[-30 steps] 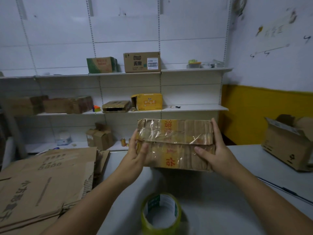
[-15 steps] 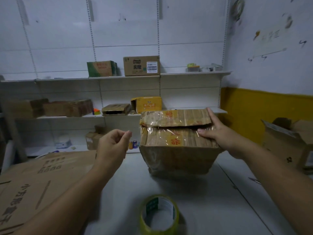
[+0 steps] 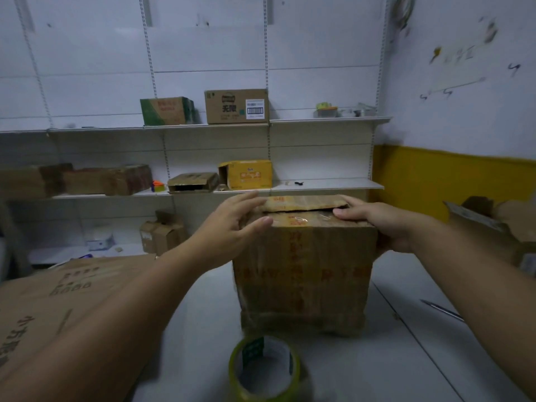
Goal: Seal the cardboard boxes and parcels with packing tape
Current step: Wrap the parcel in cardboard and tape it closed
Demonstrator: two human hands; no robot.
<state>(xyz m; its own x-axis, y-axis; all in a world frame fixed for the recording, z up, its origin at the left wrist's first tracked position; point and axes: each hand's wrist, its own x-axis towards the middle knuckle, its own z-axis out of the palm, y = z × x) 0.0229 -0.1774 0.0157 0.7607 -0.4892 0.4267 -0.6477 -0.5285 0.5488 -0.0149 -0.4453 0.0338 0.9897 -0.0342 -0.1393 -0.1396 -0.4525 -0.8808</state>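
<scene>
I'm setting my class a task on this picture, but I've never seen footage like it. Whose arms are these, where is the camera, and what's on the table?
No machine here: a person wears a wide-angle camera on the head, so you see their own arms. The left hand and right hand rest open on the top flaps of a box standing on the table; neither holds anything. A tape roll lies nearer, untouched. Flat cardboard lies at the left.
</scene>
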